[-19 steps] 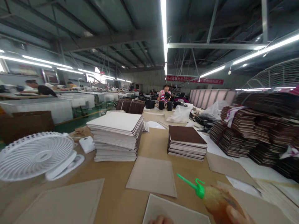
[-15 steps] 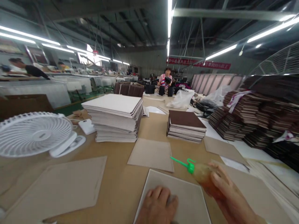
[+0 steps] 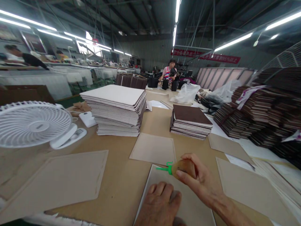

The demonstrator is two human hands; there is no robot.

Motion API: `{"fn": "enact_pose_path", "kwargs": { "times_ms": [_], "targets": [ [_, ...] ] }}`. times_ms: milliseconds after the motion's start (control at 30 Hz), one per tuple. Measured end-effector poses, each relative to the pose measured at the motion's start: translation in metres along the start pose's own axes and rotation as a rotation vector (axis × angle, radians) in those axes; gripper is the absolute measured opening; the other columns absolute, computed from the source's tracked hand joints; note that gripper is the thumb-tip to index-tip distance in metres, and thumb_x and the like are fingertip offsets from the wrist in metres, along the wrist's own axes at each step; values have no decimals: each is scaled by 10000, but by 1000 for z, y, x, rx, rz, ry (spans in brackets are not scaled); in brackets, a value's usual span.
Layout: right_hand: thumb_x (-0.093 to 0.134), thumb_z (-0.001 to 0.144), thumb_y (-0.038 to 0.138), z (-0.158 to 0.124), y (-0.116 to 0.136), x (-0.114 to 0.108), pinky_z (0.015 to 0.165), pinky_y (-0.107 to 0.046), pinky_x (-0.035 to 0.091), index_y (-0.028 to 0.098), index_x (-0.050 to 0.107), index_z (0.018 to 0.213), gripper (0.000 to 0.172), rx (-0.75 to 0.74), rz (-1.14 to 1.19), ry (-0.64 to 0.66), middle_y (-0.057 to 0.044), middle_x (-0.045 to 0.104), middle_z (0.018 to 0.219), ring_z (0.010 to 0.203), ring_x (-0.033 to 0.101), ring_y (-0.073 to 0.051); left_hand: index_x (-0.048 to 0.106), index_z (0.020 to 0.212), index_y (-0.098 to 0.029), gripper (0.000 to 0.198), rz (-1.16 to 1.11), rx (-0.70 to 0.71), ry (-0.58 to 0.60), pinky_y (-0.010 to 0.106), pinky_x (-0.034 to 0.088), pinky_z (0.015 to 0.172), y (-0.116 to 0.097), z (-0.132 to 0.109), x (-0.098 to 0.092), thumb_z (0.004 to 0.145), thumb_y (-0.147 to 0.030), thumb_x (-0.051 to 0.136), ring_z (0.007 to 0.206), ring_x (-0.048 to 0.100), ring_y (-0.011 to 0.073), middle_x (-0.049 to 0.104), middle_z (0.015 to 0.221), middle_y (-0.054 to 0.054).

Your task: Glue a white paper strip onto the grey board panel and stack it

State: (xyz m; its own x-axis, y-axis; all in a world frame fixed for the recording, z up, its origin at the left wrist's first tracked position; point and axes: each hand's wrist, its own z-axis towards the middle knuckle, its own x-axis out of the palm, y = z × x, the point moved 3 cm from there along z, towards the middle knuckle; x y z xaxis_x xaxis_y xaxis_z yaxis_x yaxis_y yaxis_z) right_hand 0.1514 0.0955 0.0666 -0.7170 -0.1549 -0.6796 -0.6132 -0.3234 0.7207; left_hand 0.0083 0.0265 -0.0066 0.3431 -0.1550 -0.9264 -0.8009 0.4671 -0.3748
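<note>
My right hand (image 3: 199, 179) is wrapped round a squeeze bottle (image 3: 187, 167) of amber-brown liquid, tipped on its side. Its thin green nozzle points left over the far edge of a grey-beige panel (image 3: 188, 201) with a pale rim; whether the tip touches cannot be made out. My left hand (image 3: 161, 201) rests on that panel, palm down, fingers lying on its surface. Just beyond lies a loose beige sheet (image 3: 152, 147). A stack of dark brown panels (image 3: 191, 121) stands behind the bottle.
A tall stack of white-topped panels (image 3: 115, 110) stands left of centre, beside a white fan (image 3: 37, 125) and a white phone-like object (image 3: 87, 119). Beige sheets lie left (image 3: 77, 179) and right (image 3: 254, 188). Brown piles (image 3: 256, 113) fill the right. A person (image 3: 169, 73) sits at the back.
My right hand has brought the squeeze bottle left, so the nozzle is now over the panel's far edge. My left hand stays on the panel. The view has tilted slightly.
</note>
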Motion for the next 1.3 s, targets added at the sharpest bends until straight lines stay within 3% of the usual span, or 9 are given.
{"fn": "enact_pose_path", "kwargs": {
  "times_ms": [233, 533, 867, 1100, 1300],
  "targets": [
    [630, 856, 395, 11, 2, 9, 754, -338, 417, 259, 495, 1026, 256, -87, -14, 33, 17, 566, 942, 845, 551, -184, 529, 1230, -277, 595, -34, -17, -20, 504, 420, 908, -2, -4, -3, 761, -635, 606, 1081, 492, 302, 564, 1167, 56],
    [621, 880, 361, 14, 7, 9, 739, -330, 395, 262, 493, 1008, 206, -179, -94, 95, 24, 545, 931, 846, 531, -175, 533, 1230, -265, 571, -34, -5, -64, 495, 402, 927, -3, -8, -2, 787, -623, 573, 1096, 470, 300, 555, 1163, 62],
    [605, 881, 307, 25, 35, 2, 691, -305, 391, 236, 476, 1017, 200, -365, -366, 210, 0, 517, 986, 785, 546, -167, 549, 1224, -290, 536, -66, -32, -80, 488, 386, 939, -8, -8, -7, 788, -597, 599, 1100, 473, 283, 575, 1171, 41],
    [650, 840, 311, 38, 57, 0, 630, -286, 334, 224, 484, 980, 234, -462, -509, 292, 2, 538, 985, 793, 561, -179, 536, 1242, -321, 523, -94, -55, -83, 473, 362, 982, -11, -10, -12, 788, -560, 636, 1139, 460, 265, 568, 1205, 17],
    [667, 825, 311, 38, 61, -7, 580, -266, 267, 222, 469, 927, 239, -514, -564, 307, 11, 539, 966, 727, 530, -150, 536, 1249, -318, 517, -88, -55, -76, 488, 364, 976, -13, -10, -11, 796, -552, 624, 1125, 463, 277, 562, 1212, 32]
  ]
}}
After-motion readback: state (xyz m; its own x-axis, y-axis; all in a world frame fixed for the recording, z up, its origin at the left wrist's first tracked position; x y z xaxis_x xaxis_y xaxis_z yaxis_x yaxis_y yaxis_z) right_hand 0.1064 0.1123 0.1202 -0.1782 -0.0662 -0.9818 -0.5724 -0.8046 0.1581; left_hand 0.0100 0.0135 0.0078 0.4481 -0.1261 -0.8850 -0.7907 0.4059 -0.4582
